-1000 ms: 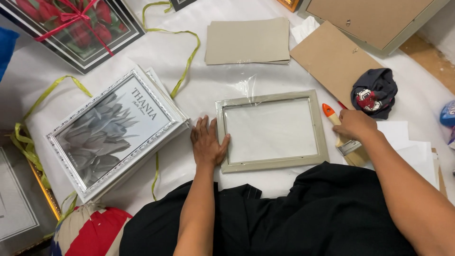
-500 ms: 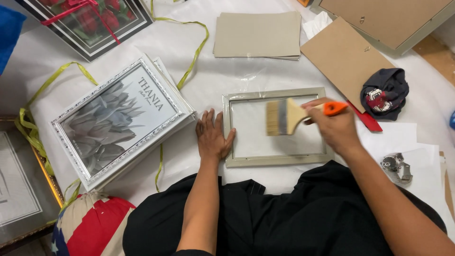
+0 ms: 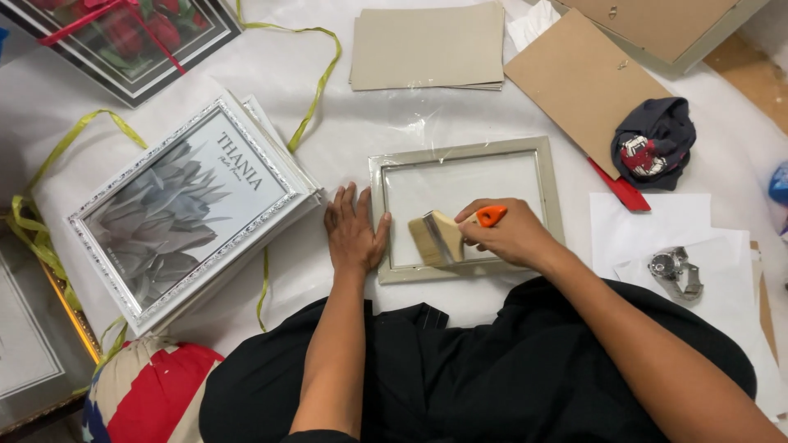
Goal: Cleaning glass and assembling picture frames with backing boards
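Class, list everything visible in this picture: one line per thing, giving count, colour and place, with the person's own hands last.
Empty frame: one, pale grey-green, centre.
Brush: one, orange handle, on that frame's glass.
Silver frames: a stack, flower print on top, left.
Card sheets: a stack, beige, top centre.
Backing board: one, brown, upper right.
Cloth: one, dark, right.
Paper sheets: white, right.
Ribbon: yellow-green, left.
Left hand: flat beside the frame.
Right hand: holding the brush.
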